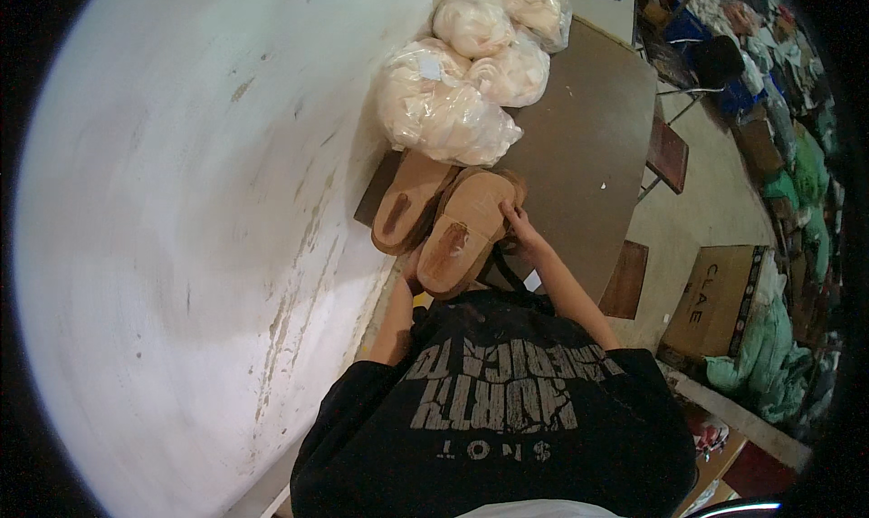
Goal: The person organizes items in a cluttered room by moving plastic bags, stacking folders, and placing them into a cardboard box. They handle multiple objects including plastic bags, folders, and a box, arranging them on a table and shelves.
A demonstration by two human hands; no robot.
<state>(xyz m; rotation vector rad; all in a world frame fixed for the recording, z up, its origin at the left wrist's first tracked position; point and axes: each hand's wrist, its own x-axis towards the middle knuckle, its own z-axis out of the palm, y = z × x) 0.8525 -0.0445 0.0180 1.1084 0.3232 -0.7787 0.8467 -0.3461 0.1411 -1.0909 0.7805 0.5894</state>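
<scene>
well, right hand (520, 228) grips a blotchy, rounded sole (465, 228)

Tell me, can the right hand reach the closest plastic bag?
Probably, if the right hand lets go of its tan footbed: the clear plastic bag lies just past the toe end, with only that end between.

T-shirt (498, 468), blk, short-slv; print: lge cracked lt-gry block lettering (507, 384), multi rows, across frt; slvs (342, 405) blk, loose; forearms (577, 294) bare.

Bright wall (199, 201), black corners, right edge perhaps blurred
</scene>
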